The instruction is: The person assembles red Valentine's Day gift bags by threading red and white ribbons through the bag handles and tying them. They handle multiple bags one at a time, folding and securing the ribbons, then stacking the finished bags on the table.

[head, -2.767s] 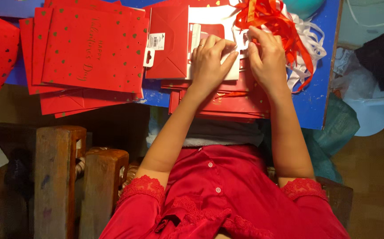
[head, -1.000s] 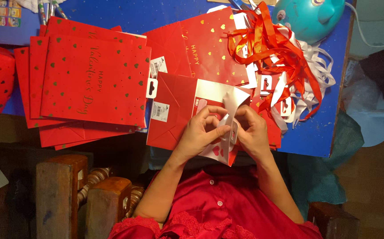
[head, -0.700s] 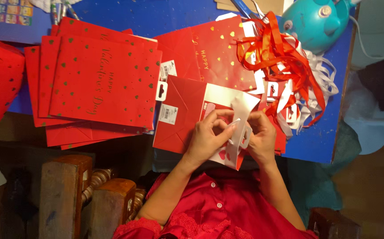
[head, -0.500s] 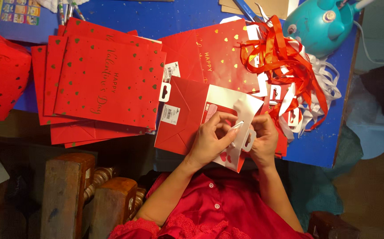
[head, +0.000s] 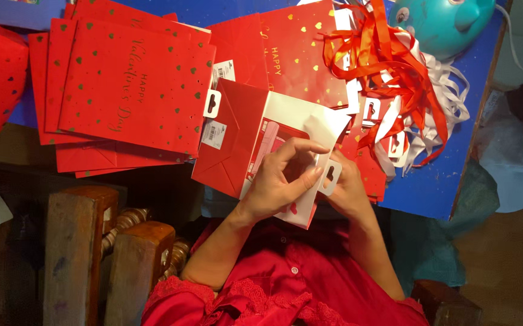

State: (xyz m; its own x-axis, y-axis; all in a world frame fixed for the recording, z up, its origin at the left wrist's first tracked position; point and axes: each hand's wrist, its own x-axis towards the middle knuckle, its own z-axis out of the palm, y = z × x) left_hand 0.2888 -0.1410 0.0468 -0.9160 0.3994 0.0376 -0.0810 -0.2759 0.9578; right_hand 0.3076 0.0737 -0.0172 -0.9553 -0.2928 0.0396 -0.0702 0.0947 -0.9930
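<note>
Since the earlier frames, both hands have drawn the red gift bag closer toward the body, off the flat pile. Left hand has its grip clenched on the bag's white open mouth, fingers curled over the edge. Right hand, at 3 o'clock of the left, pinches the bag's white hang tab. At 9 o'clock lies the stack of flat red bags on the blue table; at 1 o'clock, tangled red and white ribbons.
</note>
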